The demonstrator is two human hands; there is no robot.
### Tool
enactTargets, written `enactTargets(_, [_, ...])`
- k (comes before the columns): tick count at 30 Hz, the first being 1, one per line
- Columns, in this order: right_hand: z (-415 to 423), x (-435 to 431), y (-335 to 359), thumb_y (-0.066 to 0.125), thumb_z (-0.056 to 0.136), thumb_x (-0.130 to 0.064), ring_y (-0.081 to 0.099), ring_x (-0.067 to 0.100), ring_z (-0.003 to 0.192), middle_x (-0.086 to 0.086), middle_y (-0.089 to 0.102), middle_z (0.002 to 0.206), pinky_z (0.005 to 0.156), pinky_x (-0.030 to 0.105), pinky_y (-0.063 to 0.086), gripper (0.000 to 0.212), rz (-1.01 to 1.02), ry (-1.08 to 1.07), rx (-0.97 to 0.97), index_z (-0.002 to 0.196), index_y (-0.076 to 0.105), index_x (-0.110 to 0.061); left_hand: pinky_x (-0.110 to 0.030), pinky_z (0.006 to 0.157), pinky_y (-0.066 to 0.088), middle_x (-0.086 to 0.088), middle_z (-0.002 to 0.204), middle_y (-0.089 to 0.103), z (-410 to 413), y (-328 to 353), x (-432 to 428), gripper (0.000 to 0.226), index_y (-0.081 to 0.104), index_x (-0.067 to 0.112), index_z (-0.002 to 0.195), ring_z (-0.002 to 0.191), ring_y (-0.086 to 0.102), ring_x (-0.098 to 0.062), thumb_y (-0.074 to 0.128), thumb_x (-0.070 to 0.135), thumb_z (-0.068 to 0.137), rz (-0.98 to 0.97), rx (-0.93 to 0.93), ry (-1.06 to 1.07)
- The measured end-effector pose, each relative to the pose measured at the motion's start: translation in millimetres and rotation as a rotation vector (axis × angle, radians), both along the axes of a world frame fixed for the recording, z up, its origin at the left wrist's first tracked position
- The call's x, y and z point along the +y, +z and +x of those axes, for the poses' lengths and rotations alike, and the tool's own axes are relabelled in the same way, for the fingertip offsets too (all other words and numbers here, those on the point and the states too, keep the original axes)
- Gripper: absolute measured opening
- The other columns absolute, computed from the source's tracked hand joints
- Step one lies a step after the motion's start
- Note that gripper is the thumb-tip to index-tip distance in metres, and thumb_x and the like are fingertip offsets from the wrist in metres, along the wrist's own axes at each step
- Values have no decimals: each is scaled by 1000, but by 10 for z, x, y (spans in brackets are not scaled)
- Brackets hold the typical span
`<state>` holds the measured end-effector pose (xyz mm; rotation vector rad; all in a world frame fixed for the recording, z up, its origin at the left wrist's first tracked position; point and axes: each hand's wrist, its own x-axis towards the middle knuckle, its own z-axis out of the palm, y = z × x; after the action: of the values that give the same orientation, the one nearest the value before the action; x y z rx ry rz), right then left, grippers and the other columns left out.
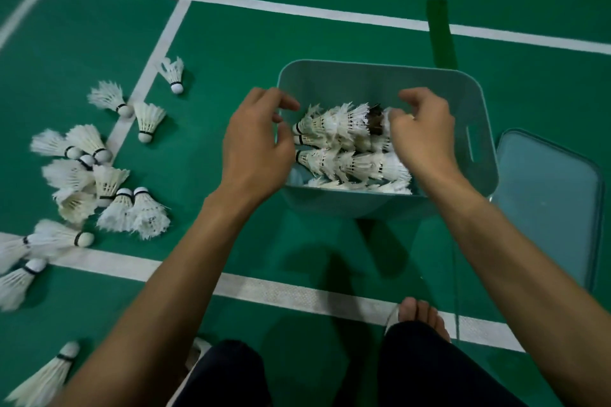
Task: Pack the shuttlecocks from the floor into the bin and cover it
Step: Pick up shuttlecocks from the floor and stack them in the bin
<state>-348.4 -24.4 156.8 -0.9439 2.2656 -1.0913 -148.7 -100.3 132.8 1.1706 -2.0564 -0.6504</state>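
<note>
Green floor carries loose shuttlecocks, a bin, a lid.

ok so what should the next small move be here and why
Probably reach the left hand to the loose shuttlecocks on the floor and pick up more: it looks empty at the bin rim, while the right hand is at the rows inside. Many lie outside, so the lid beside the bin can wait.
</note>
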Motion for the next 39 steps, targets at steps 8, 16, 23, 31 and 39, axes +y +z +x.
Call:
enactTargets(8, [1257, -782, 120, 67, 87, -34, 62, 22, 102, -4, 69, 117, 97, 34, 48, 31, -160, 424, 269, 112, 70, -16, -37, 78, 53, -3, 109, 63, 838, -563, -324, 27, 64, 17, 106, 87, 63, -18, 58, 16, 79, 211, -22, 289])
enactTargets(16, [2484, -1285, -668, 69, 83, -36, 62, 33, 111, 11, 69, 116, 91, 42, 52, 42, 276, 1104, 387, 117, 64, -13, -39, 88, 39, -13, 112, 59, 1987, -1042, -216, 30, 63, 11, 108, 110, 51, -32, 59, 22, 81, 282, -153, 846])
enactTargets(23, [3062, -1119, -1398, 76, 77, -60, 59, 28, 97, 6, 58, 112, 77, 40, 51, 73, 393, 1215, 336, 129, 46, -18, -45, 95, 43, -13, 121, 59, 2741, -1291, -65, 37, 60, 12, 121, 115, 46, -32, 58, 33, 91, 436, -279, 971])
enactTargets(31, [2901, -1385, -1609, 70, 74, -4, 69, 23, 92, 2, 77, 106, 86, 36, 57, 49, 254, 887, 88, 119, 74, -24, -45, 73, 55, 0, 83, 65, 2667, -1246, -279, 31, 59, 18, 113, 81, 65, -24, 60, 42, 93, 658, -198, 663])
enactTargets(39, [2532, -1514, -1617, 65, 76, -10, 68, 22, 91, 3, 70, 97, 89, 34, 55, 29, 150, 294, -82, 104, 67, -15, -43, 71, 49, -1, 102, 55, 2543, -1286, -215, 60, 42, 20, 119, 92, 55, -26, 72, 28, 68, 583, -257, 553])
